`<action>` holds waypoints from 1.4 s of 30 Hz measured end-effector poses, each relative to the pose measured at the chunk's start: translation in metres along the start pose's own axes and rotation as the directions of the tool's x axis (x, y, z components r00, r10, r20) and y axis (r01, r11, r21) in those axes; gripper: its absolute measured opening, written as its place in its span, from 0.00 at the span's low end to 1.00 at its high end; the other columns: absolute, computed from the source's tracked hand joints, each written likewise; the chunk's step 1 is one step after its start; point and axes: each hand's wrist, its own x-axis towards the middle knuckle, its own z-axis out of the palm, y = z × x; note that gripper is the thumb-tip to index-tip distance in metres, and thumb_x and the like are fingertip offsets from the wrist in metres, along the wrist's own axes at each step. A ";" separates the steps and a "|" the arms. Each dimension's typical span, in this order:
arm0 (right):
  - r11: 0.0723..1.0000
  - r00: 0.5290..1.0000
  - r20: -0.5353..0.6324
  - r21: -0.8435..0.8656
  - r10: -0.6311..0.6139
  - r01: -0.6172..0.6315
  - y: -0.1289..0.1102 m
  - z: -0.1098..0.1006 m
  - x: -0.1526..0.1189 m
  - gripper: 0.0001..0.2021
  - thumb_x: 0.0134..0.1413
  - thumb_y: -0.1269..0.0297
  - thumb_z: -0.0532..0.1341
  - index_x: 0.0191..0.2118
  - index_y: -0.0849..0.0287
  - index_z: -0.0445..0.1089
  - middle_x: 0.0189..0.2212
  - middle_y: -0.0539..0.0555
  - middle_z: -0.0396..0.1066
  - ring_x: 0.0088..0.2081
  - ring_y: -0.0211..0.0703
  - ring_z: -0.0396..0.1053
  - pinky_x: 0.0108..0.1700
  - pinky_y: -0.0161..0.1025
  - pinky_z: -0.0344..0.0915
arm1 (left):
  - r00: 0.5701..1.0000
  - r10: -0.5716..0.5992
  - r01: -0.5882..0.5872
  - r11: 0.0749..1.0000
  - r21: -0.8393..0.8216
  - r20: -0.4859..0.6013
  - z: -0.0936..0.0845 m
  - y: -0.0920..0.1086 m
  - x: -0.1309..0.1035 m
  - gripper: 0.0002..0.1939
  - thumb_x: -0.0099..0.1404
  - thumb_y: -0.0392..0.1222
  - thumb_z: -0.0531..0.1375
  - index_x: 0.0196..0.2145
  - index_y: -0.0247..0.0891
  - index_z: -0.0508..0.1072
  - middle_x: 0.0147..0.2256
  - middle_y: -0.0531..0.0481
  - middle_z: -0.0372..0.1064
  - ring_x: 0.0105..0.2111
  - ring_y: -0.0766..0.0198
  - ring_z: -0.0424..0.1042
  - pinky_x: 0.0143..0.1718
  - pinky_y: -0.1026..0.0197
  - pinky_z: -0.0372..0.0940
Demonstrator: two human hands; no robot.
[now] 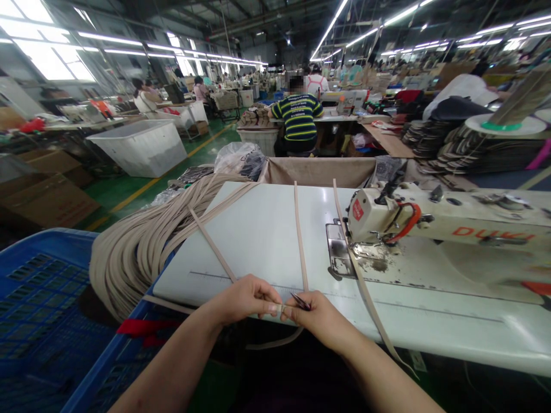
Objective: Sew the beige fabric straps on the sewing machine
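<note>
My left hand [245, 299] pinches the end of a narrow beige strap [214, 248] at the table's front edge. Close beside it, my right hand [318, 318] is closed on a second beige strap [300, 241], with the fingertips of both hands almost meeting at a small pale piece. Small thread snips [300, 302] also sit in my right hand, their dark points showing above the fingers. A loop of strap hangs below the hands. Another strap [365, 298] runs past the sewing machine's needle area and over the front edge.
The sewing machine [447, 218] stands on the right of the white table [258, 229]. A large bundle of beige straps [129, 246] lies over a blue plastic basket [43, 287] on the left. A person in a striped shirt [298, 117] sits ahead, beyond a fabric-lined bin [318, 171].
</note>
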 end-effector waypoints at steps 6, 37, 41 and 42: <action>1.000 1.000 -0.001 -0.001 0.008 -0.008 0.000 0.000 0.000 0.17 0.54 0.50 0.65 0.29 0.62 0.78 0.17 0.44 0.54 0.23 0.34 0.48 0.27 0.36 0.44 | 1.000 -0.016 0.016 1.000 0.015 -0.001 -0.001 0.001 0.001 0.19 0.54 0.50 0.72 0.37 0.32 0.83 0.29 0.45 0.75 0.27 0.66 0.65 0.28 0.67 0.60; 0.989 0.991 -0.048 0.072 -0.127 0.130 -0.003 0.001 0.002 0.20 0.57 0.45 0.65 0.32 0.60 0.74 0.24 0.47 0.62 0.29 0.38 0.58 0.33 0.37 0.54 | 0.978 0.172 -0.137 0.957 0.255 -0.121 -0.029 0.016 -0.020 0.18 0.62 0.51 0.69 0.45 0.37 0.81 0.43 0.44 0.77 0.44 0.57 0.73 0.48 0.60 0.66; 0.957 0.948 -0.132 -0.043 -0.289 0.285 -0.003 -0.004 0.003 0.18 0.60 0.45 0.64 0.36 0.56 0.78 0.38 0.54 0.71 0.42 0.46 0.68 0.47 0.41 0.63 | 0.894 0.308 -0.125 0.869 0.479 -0.325 -0.068 0.033 -0.053 0.18 0.66 0.55 0.65 0.46 0.40 0.81 0.46 0.43 0.74 0.48 0.55 0.71 0.48 0.60 0.66; 0.944 0.932 -0.151 -0.076 -0.331 0.322 -0.001 -0.006 0.004 0.17 0.60 0.45 0.64 0.37 0.55 0.79 0.42 0.56 0.71 0.47 0.49 0.69 0.52 0.42 0.64 | 0.858 0.346 -0.107 0.844 0.525 -0.381 -0.080 0.038 -0.063 0.19 0.66 0.56 0.64 0.46 0.41 0.82 0.46 0.43 0.73 0.47 0.55 0.71 0.48 0.59 0.66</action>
